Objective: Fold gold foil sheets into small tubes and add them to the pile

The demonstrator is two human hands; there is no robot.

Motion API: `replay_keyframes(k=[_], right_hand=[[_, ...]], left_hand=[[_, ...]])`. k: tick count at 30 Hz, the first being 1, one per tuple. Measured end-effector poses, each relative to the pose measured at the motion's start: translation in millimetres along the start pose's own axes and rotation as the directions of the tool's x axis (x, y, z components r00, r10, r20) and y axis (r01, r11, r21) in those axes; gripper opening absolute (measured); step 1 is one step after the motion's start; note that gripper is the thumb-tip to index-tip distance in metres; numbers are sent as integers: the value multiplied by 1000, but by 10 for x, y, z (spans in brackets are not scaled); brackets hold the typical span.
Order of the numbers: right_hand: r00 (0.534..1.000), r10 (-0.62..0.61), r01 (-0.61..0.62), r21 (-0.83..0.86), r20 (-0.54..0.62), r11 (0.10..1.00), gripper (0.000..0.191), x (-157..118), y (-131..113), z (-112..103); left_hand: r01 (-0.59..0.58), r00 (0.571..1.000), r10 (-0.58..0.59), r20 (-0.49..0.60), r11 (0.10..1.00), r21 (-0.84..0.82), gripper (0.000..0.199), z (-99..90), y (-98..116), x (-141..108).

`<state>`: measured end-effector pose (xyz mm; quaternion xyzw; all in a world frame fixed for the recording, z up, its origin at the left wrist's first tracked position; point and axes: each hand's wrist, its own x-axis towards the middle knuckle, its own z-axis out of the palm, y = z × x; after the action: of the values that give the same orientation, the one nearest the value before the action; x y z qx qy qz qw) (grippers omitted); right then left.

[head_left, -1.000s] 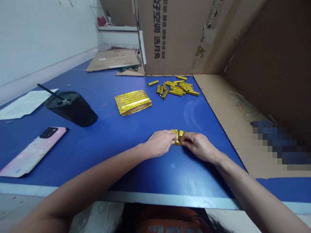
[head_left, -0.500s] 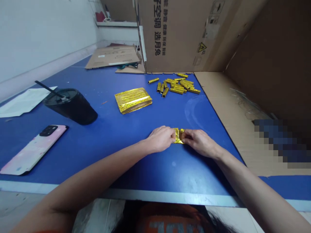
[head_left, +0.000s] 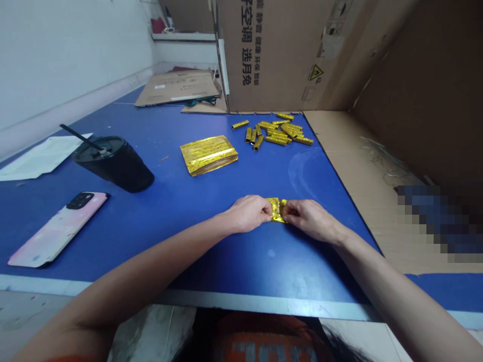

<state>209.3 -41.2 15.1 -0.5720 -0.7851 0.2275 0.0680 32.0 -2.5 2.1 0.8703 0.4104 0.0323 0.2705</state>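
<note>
Between my two hands lies a small piece of shiny gold foil card (head_left: pixel 276 209), low over the blue table (head_left: pixel 211 261). My left hand (head_left: pixel 251 213) pinches its left side, fingers closed. At its right side, my right hand (head_left: pixel 307 217) has its thumb and fingers closed on the folded edge. Fingers hide both ends of the piece. Beyond my hands sits a stack of flat gold foil sheets (head_left: pixel 209 155). Farther back and right, several narrow gold folded tubes (head_left: pixel 276 134) lie in a loose heap, some with open ends showing.
To the left stand a black tumbler with a straw (head_left: pixel 115 163), a pink-and-white phone (head_left: pixel 56 231) and a white paper (head_left: pixel 41 157). Flat cardboard (head_left: pixel 177 88) lies at the back. A tall cardboard panel (head_left: pixel 283 55) rises behind the tubes, with more cardboard (head_left: pixel 362 181) along the right.
My hands keep hold of the gold foil card at nearly the same spot. The whole view has shifted slightly; the table objects have not moved.
</note>
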Motion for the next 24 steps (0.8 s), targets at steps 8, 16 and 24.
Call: replay_keyframes(k=[8, 16, 24], right_hand=[[1000, 18, -18, 0, -12, 1000, 10, 0, -10, -4], [1000, 19, -18, 18, -21, 1000, 9, 6, 0, 4], [996, 89, -88, 135, -7, 987, 6, -9, 10, 38]], left_hand=[[-28, 1000, 28, -4, 999, 47, 11, -24, 7, -25], [1, 1000, -1, -1, 990, 140, 13, -6, 40, -20], [4, 1000, 1, -27, 985, 175, 10, 4, 55, -31]])
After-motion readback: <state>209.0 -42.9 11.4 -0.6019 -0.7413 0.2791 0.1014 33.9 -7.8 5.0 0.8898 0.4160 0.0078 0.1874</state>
